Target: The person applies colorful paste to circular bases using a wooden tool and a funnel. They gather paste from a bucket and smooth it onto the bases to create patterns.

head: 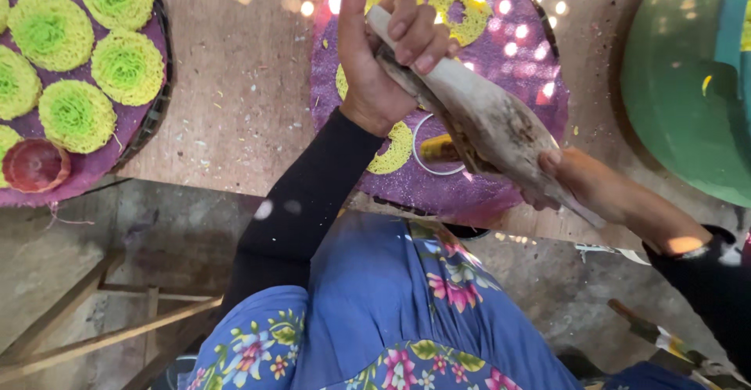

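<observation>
Here the left hand (375,61) has its fingers (415,42) curled tight around the upper handle of a pale, worn wooden press (477,112), thumb pointing up along the grip. The right hand (571,179) clasps the lower end of the same press from beneath, its fingers wrapped under the wood so that only the knuckles and one fingertip show. The press hangs tilted above a round purple tray (532,61) that lies on the wooden surface (242,77). On this tray sit yellow-green noodle nests (461,3), one (395,151) just below the left wrist, and a thin white ring (426,155) lies under the press. A second purple tray (117,136) at the left carries several more green nests (51,30) and a small reddish bowl (35,165). A large green lid-like disc (680,85) rests at the right edge. Below, a blue flowered garment (391,312) covers the person's lap.
</observation>
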